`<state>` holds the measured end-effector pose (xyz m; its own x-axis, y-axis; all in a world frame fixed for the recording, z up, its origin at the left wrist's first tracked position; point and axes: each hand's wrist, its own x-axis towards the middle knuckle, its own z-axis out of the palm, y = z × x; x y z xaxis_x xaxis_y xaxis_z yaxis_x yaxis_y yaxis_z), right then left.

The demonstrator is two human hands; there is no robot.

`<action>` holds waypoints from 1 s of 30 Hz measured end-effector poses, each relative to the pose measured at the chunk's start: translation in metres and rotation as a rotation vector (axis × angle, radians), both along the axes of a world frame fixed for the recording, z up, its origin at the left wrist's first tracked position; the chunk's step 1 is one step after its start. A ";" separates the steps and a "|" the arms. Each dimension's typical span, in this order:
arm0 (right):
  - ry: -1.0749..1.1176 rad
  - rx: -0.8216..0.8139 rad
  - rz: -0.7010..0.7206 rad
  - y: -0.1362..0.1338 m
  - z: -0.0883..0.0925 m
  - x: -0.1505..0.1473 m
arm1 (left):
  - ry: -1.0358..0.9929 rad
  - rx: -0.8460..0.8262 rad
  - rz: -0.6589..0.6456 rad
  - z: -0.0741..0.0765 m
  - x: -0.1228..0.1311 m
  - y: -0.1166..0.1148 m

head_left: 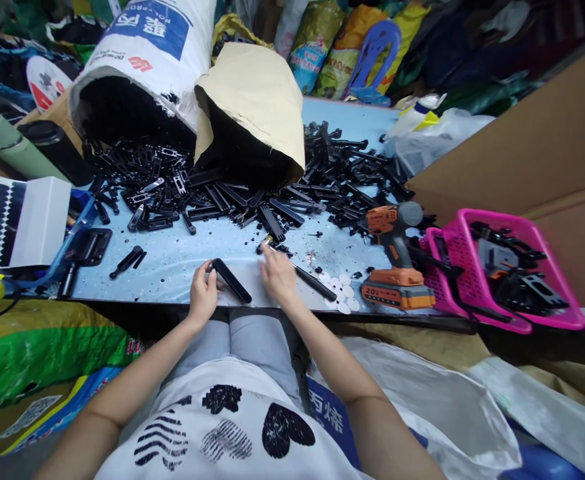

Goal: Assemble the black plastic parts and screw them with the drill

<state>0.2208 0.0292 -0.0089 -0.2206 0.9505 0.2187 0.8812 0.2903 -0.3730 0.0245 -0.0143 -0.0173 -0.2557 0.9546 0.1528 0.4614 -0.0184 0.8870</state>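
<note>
My left hand is closed on the end of a long black plastic part, which slants over the table's front edge. To the right of it, my right hand reaches over a small hammer, with its fingertips pinched near the head. The hammer's dark handle lies slanted on the table, sticking out to the right of the hand. Part of the tool is hidden by my fingers. Beyond both hands, a heap of loose black parts spills from a white sack and a tan paper sack.
An orange cordless drill stands at right, near small white discs and a pink basket of black parts. At left are a blue tray, a black-handled tool and two bottles. A cardboard sheet borders the right.
</note>
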 end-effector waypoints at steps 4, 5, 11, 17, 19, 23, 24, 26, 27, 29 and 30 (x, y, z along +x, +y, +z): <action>-0.361 -0.032 -0.138 0.016 -0.015 0.045 | 0.605 0.045 -0.382 0.000 -0.012 0.000; -0.399 -0.039 -0.110 0.019 -0.018 0.048 | 0.705 0.060 -0.514 0.003 -0.014 0.004; -0.293 0.025 -0.045 0.014 -0.022 0.061 | 0.994 0.084 -0.713 0.019 -0.010 0.026; -0.174 0.075 -0.420 0.019 -0.006 0.145 | 1.094 -0.024 -0.652 0.026 -0.009 0.023; -0.130 0.055 -0.481 0.044 0.003 0.155 | 1.098 -0.039 -0.632 0.024 -0.005 0.023; -0.030 -0.007 -0.420 0.124 0.017 0.126 | 1.083 -0.043 -0.602 0.021 0.006 0.022; -0.025 -0.019 -0.387 0.144 0.020 0.115 | 1.083 -0.042 -0.598 0.020 0.009 0.022; -0.004 -0.047 -0.313 0.179 0.028 0.096 | 1.082 -0.043 -0.601 0.019 0.013 0.020; 0.012 -0.060 -0.281 0.191 0.033 0.090 | 1.074 -0.046 -0.602 0.019 0.013 0.018; 0.051 -0.072 -0.255 0.204 0.043 0.085 | 1.018 -0.049 -0.593 0.019 0.011 0.016; 0.071 -0.067 -0.261 0.204 0.049 0.087 | 0.966 -0.039 -0.579 0.019 0.008 0.015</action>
<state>0.3078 0.2335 0.0396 0.0469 0.9860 0.1599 0.8941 0.0299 -0.4468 0.0323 0.0005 0.0014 0.4366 0.8996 0.0145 0.8859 -0.4326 0.1675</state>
